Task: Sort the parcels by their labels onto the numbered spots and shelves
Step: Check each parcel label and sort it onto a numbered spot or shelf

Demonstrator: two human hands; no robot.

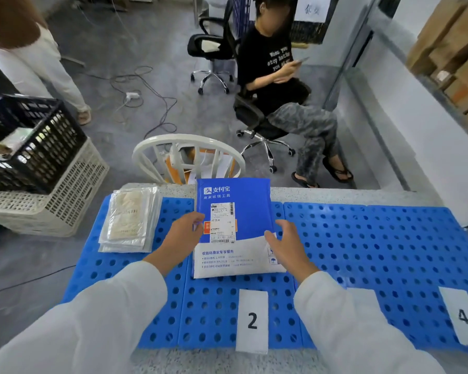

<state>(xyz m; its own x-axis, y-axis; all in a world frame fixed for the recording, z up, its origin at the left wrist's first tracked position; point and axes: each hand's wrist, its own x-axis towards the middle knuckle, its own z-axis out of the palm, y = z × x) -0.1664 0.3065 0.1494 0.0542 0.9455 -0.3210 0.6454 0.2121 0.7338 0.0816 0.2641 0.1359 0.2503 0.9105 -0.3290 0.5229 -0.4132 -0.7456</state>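
Blue-and-white parcel [234,228] is lying on the surface [362,238], behind the near-edge 2 card [252,321]. Our left grip [183,236] is pinching its left edge, and our right grip [285,242] is resting open at its right. We're seemingly checking the label [222,222]; next we're needing its number matched.

Speckled table [335,194], blue perforated mats [376,252] on top. On the mats: blue-white parcel [243,206] centre, stack of clear bags [127,220] left of it, number cards 2 [252,319] and 4 [464,317] at the bottom.

Sorting depot: numbered cards [252,321], crates [41,147], cartons [454,47].
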